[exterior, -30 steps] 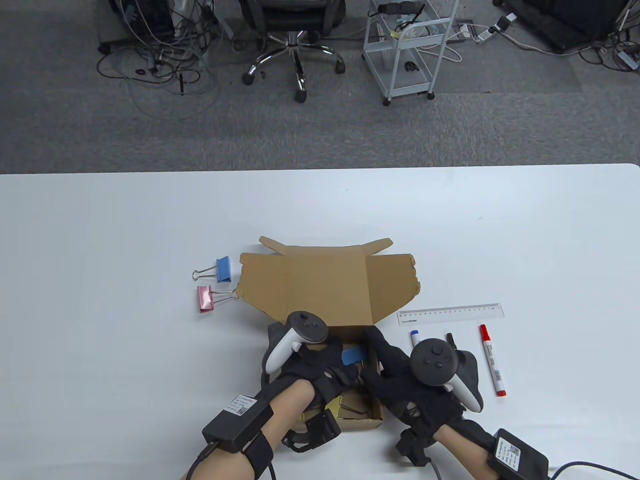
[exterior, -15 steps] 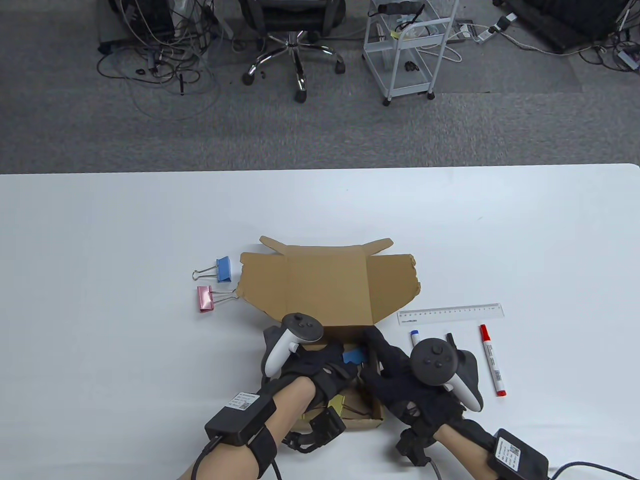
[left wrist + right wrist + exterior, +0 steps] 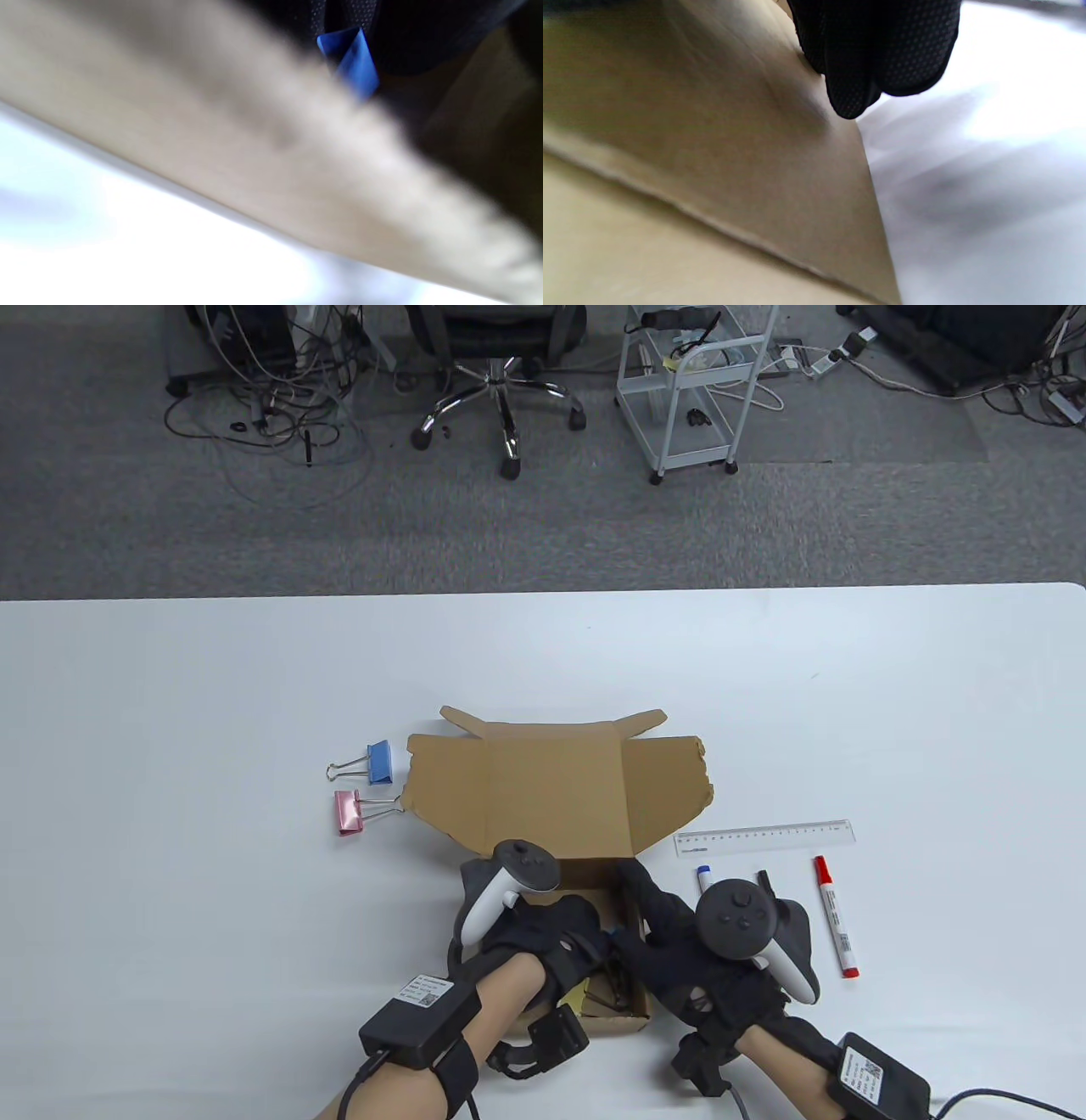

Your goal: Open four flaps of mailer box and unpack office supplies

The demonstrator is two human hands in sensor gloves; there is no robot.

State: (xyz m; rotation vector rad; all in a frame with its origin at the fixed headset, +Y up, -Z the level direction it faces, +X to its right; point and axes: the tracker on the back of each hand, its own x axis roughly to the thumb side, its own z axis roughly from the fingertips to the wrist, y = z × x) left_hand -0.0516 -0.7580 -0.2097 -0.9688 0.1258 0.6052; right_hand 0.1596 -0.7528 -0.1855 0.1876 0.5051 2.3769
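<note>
Reaching into the open mailer box (image 3: 551, 806) near the tabletop's (image 3: 170, 687) six o'clock edge, the left hand (image 3: 543, 937) pinched a blue item (image 3: 350, 59), probably a binder clip, its long axis unclear. The right hand (image 3: 679, 950), at the box's three o'clock wall, pressed fingertips (image 3: 852, 101) on cardboard; its grip could not be told.

Black dotted gloves (image 3: 543, 937), grey-white trackers (image 3: 501, 886), bare forearms, black wrist boxes.

Beyond the white table (image 3: 170, 687) stand an office chair (image 3: 496, 356), a white cart (image 3: 687, 390) and tangled cables (image 3: 271, 398).
</note>
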